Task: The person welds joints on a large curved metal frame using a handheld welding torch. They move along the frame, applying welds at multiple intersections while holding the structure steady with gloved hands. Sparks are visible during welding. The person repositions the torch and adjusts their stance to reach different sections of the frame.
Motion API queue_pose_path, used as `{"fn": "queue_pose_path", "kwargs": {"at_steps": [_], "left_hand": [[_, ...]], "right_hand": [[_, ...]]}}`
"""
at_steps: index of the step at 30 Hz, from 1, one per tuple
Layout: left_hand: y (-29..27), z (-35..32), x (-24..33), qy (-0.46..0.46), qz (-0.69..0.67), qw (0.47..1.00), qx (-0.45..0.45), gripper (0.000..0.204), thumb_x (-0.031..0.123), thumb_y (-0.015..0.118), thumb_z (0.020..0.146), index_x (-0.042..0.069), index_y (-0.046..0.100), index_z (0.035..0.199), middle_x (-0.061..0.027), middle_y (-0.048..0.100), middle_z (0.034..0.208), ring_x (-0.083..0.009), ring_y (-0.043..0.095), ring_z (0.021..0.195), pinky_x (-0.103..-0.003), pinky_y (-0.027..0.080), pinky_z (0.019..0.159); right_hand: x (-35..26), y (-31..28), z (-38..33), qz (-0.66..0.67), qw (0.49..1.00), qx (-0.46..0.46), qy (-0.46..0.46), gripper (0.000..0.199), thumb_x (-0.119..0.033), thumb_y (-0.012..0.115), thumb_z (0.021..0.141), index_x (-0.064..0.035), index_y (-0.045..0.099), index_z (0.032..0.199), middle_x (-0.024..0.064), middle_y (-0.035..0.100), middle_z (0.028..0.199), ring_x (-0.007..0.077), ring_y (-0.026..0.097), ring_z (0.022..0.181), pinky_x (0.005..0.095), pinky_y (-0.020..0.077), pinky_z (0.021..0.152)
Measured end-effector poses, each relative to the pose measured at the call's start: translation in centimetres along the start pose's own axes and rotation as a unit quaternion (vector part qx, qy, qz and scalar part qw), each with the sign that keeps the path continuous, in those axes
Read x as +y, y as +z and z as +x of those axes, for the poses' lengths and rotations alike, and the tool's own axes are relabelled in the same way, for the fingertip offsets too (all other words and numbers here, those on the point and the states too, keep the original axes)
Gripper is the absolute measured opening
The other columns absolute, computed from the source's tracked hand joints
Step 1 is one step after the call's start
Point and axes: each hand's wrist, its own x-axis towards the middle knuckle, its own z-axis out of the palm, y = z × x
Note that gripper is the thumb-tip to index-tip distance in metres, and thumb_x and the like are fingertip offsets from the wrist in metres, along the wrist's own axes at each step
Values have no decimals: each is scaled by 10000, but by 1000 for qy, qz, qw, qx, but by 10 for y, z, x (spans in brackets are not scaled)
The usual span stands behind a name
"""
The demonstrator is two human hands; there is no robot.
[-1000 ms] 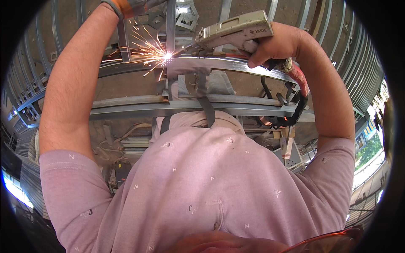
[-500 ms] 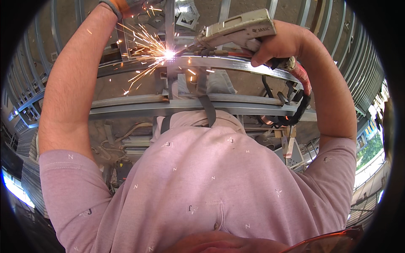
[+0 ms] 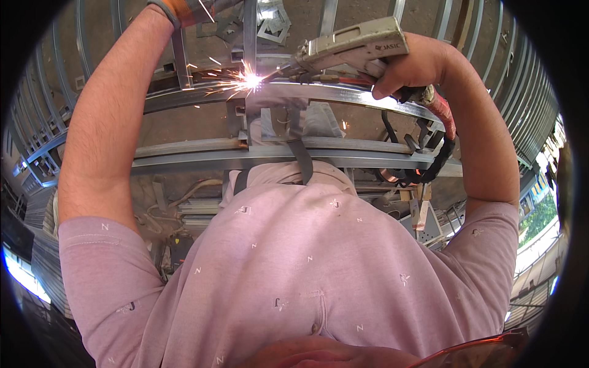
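My bare right hand (image 3: 420,61) is closed round the grip of a pale, boxy welding gun (image 3: 350,48). The gun's narrow nozzle points left at a metal crossbar (image 3: 343,92), where a white glare (image 3: 252,81) throws orange sparks leftward. That glare sits at the joint between the crossbar and an upright metal tube (image 3: 250,37), and it hides the weld spot. At the top edge, my left hand (image 3: 190,11) wears an orange and grey glove and is near the frame. The picture's edge cuts off its fingers. A red-sleeved cable (image 3: 440,110) runs down from the gun.
A second metal rail (image 3: 202,161) crosses in front of my body. Black hose (image 3: 438,161) loops by its right end. Flat metal offcuts (image 3: 274,24) lie on the ground beyond the frame. Rows of metal bars (image 3: 524,98) stand at both sides.
The gun's nozzle and the glare have shifted slightly right along the crossbar. The spray of sparks is smaller. My left hand has barely moved.
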Motion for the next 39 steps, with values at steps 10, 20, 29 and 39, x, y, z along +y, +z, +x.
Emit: {"fn": "queue_pose_path", "kwargs": {"at_steps": [10,20,29,39], "left_hand": [[3,2,4,-9,-34,999,20,410,283,701,936,158,680,1327,-58,628,1467,-326,488,1481,-522,315,1274],[-4,-22,-10,-45,-25,998,34,513,310,712,925,163,645,1411,-77,581,1550,-362,464,1499,-545,299,1287],[-28,-88,-50,-42,-11,999,-31,506,307,707,921,211,627,1411,-48,561,1560,-367,450,1503,-571,296,1280],[-23,-93,-52,-45,-11,999,-1,457,289,715,921,206,665,1368,-46,597,1521,-365,481,1475,-569,306,1275]], "right_hand": [[15,-1,-8,8,1000,8,6,418,-79,889,707,19,761,1092,105,748,848,196,694,704,348,574,646],[-53,0,-34,-5,996,56,-64,504,-59,912,687,-7,761,1165,77,764,1006,192,690,901,354,579,845],[-95,29,28,81,996,4,-36,417,-95,900,717,14,753,1091,97,742,887,184,686,704,352,583,659],[-93,27,54,72,997,-32,-27,426,-103,891,739,12,751,1125,91,734,866,182,693,692,348,581,611]]}}
